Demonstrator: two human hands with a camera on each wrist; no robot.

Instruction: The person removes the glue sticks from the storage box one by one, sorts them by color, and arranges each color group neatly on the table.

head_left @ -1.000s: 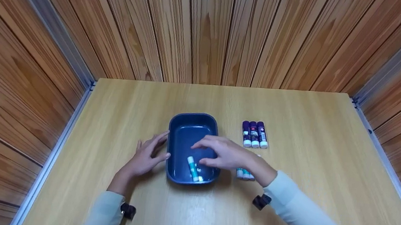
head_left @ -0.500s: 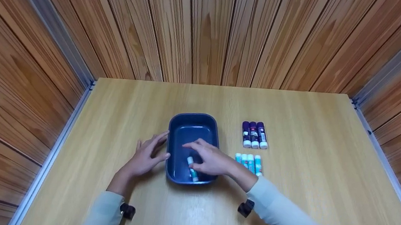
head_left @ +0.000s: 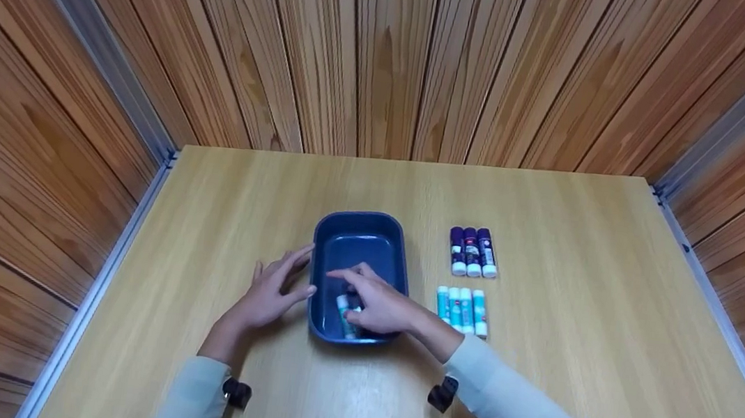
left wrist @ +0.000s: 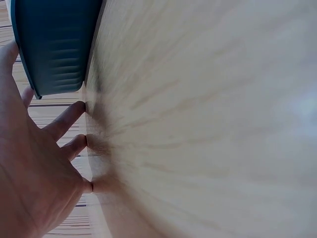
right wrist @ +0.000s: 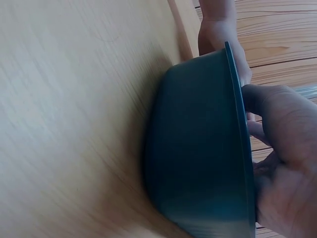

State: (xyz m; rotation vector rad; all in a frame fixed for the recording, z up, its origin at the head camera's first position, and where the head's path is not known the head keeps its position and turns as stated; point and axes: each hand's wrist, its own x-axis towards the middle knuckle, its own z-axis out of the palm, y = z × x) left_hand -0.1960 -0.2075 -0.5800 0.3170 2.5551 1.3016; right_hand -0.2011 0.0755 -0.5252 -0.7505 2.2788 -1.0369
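Note:
A dark blue plastic bin (head_left: 363, 220) stands on the table, with a turquoise glue stick (head_left: 344, 309) lying in its near part. My right hand (head_left: 381, 306) reaches over the right rim into the bin, index finger stretched out and thumb at the glue stick. In the right wrist view, the bin wall partly hides its fingers, so a grip is not visible. My left hand (head_left: 270, 295) rests at the bin's left side, thumb and index finger touching the wall. In the left wrist view, the other fingers of the left hand (left wrist: 39, 158) are spread, their tips on the tabletop.
Right of the bin, three purple glue sticks (head_left: 472, 252) with white ends lie side by side. Nearer to me is a row of several turquoise glue sticks (head_left: 462, 310). Wood-patterned walls (head_left: 396, 64) enclose the table (head_left: 570, 259) at the back and sides.
My right hand has moved left and deeper into the bin, uncovering the turquoise row. The glue stick in the bin has shifted slightly left. My left hand has stayed put.

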